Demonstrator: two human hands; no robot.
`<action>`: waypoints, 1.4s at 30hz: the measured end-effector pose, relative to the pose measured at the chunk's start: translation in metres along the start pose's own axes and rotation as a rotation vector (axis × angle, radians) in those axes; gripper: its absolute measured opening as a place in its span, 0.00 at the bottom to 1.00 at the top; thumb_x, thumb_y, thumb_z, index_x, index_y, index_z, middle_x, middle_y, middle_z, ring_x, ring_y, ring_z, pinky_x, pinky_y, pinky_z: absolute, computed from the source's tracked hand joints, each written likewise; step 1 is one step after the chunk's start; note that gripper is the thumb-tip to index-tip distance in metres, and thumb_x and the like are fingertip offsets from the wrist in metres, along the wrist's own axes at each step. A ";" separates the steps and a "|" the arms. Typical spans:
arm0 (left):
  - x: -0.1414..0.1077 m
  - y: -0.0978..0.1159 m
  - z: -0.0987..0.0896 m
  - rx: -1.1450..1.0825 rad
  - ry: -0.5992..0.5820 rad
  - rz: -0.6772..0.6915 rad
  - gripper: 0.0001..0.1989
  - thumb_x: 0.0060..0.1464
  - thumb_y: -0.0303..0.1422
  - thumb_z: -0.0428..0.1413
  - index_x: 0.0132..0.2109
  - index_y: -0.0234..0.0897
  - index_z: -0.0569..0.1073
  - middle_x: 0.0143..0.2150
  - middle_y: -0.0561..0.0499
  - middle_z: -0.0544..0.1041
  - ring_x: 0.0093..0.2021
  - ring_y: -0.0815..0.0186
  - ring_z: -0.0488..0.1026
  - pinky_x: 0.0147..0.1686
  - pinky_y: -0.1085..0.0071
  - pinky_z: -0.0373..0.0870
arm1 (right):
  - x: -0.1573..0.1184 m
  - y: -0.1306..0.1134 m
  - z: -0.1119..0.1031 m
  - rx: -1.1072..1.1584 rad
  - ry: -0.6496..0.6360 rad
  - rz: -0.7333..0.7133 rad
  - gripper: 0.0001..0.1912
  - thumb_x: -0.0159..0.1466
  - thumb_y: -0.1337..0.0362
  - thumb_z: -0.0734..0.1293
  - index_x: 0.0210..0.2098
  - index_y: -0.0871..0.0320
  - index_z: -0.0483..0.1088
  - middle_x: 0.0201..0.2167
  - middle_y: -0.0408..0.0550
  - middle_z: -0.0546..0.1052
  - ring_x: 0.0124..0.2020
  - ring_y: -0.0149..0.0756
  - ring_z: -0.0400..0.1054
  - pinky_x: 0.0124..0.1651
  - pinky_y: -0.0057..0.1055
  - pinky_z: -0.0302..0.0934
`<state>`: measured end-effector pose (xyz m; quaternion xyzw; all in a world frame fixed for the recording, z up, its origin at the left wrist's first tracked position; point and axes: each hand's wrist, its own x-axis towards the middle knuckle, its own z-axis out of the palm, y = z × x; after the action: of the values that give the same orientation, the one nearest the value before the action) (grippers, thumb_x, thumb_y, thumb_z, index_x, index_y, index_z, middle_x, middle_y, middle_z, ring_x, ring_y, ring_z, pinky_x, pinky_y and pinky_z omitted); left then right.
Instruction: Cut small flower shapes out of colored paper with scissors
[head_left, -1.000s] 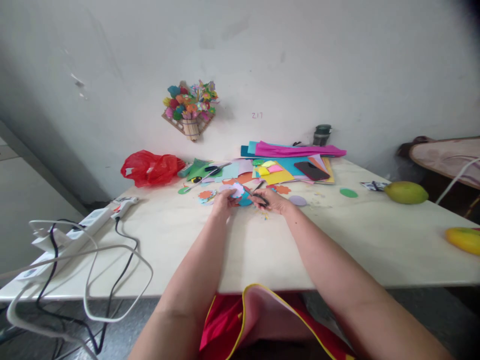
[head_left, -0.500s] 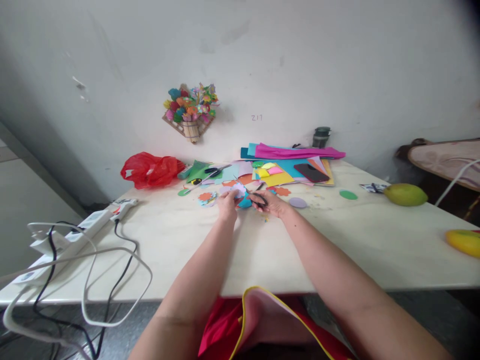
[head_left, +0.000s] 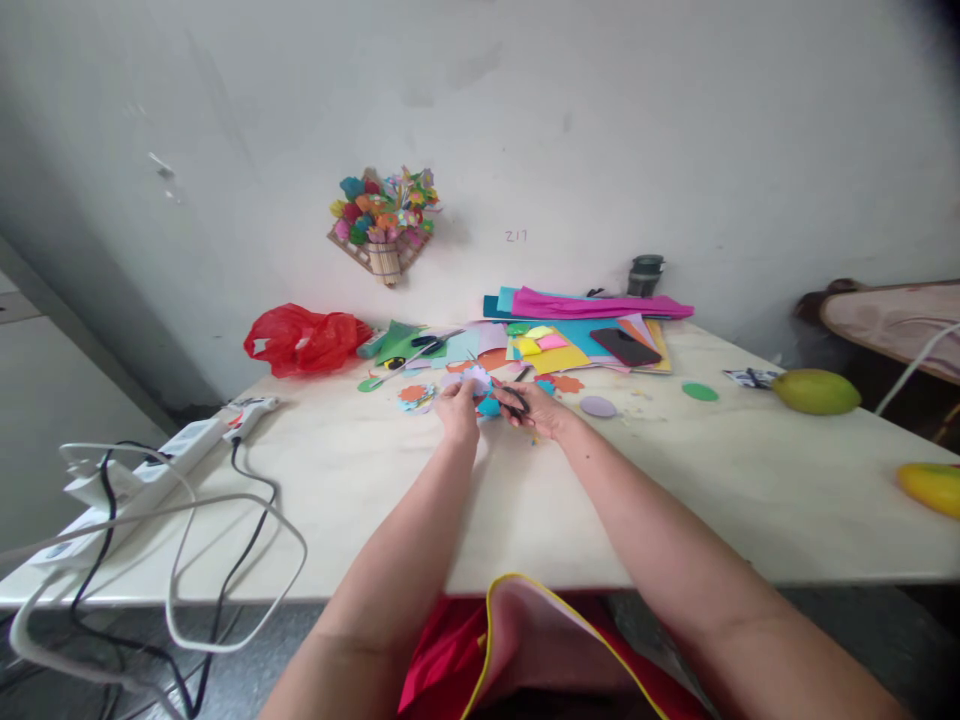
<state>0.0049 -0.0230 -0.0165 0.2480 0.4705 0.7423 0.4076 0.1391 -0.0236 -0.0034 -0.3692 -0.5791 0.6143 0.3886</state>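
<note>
Between the thumb and fingers of my left hand (head_left: 457, 408) is a lilac paper flower (head_left: 478, 377) with a scalloped edge. My right hand (head_left: 541, 409) grips black-handled scissors (head_left: 514, 401), whose blades point at the flower's edge; how far the blades are apart is too small to tell. Blue paper (head_left: 489, 406) lies just under the hands. Close by on the table are an orange paper flower (head_left: 567, 384), a lilac paper circle (head_left: 598, 407) and a small pile of cut paper flowers (head_left: 415, 397).
Coloured paper sheets (head_left: 574, 355) with a phone (head_left: 625, 347) on top lie at the back. A red plastic bag (head_left: 304, 340) and a second pair of scissors (head_left: 429, 343) are further left. A power strip (head_left: 161, 480) with loose cables occupies the left edge; a mango (head_left: 816, 391) lies right.
My right hand and the scissors have shifted slightly left, closer to the lilac flower in my left hand. The whole view has moved a little.
</note>
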 end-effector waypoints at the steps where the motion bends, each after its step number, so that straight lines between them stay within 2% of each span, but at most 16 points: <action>1: -0.001 0.000 0.001 0.005 0.003 0.012 0.07 0.42 0.27 0.61 0.21 0.37 0.70 0.18 0.58 0.67 0.21 0.69 0.70 0.29 0.72 0.70 | 0.000 0.000 0.000 0.000 0.004 -0.002 0.19 0.60 0.54 0.77 0.25 0.59 0.69 0.15 0.40 0.69 0.13 0.23 0.57 0.13 0.21 0.40; 11: -0.004 0.000 0.004 0.029 0.012 0.045 0.11 0.43 0.28 0.62 0.19 0.37 0.68 0.17 0.59 0.64 0.21 0.71 0.67 0.29 0.73 0.68 | -0.002 -0.002 0.002 -0.014 -0.009 -0.017 0.20 0.58 0.52 0.77 0.25 0.58 0.68 0.15 0.40 0.69 0.14 0.24 0.57 0.14 0.22 0.37; 19: -0.002 -0.008 0.003 0.048 0.012 0.099 0.14 0.45 0.30 0.63 0.19 0.38 0.66 0.17 0.60 0.61 0.22 0.72 0.63 0.31 0.73 0.68 | -0.004 -0.005 0.006 0.011 0.019 -0.007 0.21 0.55 0.52 0.79 0.26 0.58 0.68 0.14 0.39 0.68 0.14 0.24 0.57 0.16 0.22 0.42; 25: 0.003 -0.014 0.002 0.074 0.004 0.113 0.16 0.46 0.35 0.64 0.20 0.39 0.66 0.18 0.59 0.62 0.24 0.69 0.65 0.30 0.72 0.67 | -0.004 -0.006 0.008 0.024 0.047 -0.002 0.20 0.55 0.53 0.80 0.27 0.58 0.69 0.14 0.38 0.68 0.14 0.25 0.57 0.16 0.23 0.43; 32: 0.002 -0.013 0.004 0.043 0.039 0.102 0.13 0.45 0.31 0.62 0.19 0.39 0.66 0.17 0.60 0.61 0.21 0.72 0.61 0.28 0.73 0.64 | -0.004 -0.007 0.013 0.014 0.092 0.000 0.20 0.54 0.54 0.81 0.25 0.57 0.68 0.13 0.36 0.67 0.14 0.24 0.56 0.18 0.23 0.45; 42: 0.006 -0.016 0.002 0.101 0.038 0.085 0.15 0.46 0.38 0.64 0.22 0.39 0.67 0.17 0.57 0.65 0.23 0.68 0.66 0.26 0.72 0.61 | 0.006 0.004 0.015 0.000 0.117 -0.065 0.21 0.50 0.53 0.82 0.29 0.59 0.73 0.14 0.37 0.68 0.16 0.26 0.57 0.19 0.25 0.48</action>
<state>0.0087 -0.0136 -0.0302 0.2737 0.5040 0.7390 0.3535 0.1229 -0.0244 -0.0069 -0.3852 -0.5670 0.5789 0.4415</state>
